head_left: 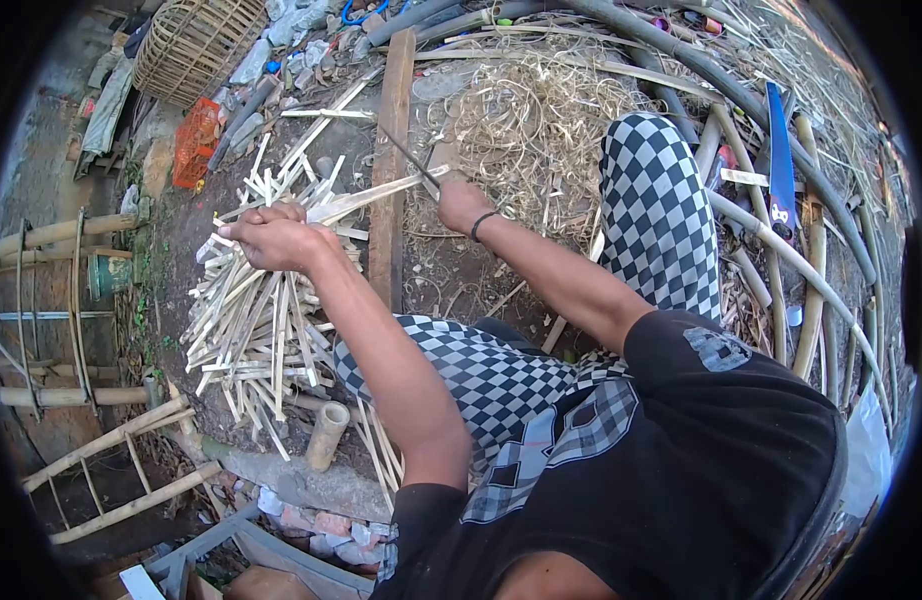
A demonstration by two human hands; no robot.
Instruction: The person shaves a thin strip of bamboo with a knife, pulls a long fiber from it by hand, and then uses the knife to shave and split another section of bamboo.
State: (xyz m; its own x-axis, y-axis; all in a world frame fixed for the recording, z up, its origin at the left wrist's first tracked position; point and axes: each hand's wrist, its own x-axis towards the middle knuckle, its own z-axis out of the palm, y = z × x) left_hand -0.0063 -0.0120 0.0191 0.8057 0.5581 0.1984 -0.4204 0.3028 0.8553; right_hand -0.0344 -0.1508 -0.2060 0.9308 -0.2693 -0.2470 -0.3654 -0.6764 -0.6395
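Note:
My left hand [273,237] is closed around one end of a pale bamboo strip [366,198], above a heap of cut strips [249,335]. The strip runs right, across a wooden plank [389,150]. In my right hand [462,203], closed, is a knife [408,153] whose dark, thin blade points up and to the left. The far end of the strip lies by the blade, close to my right fingers; whether the two touch is hard to tell. The knife's handle is mostly hidden in my right hand.
Curly shavings [541,130] cover the ground beyond my right hand. A blue-bladed saw [781,165] and long bamboo poles [816,270] are at the right. A woven basket [196,50] and an orange crate [194,143] stand upper left. A bamboo piece [327,436] stands near my left knee.

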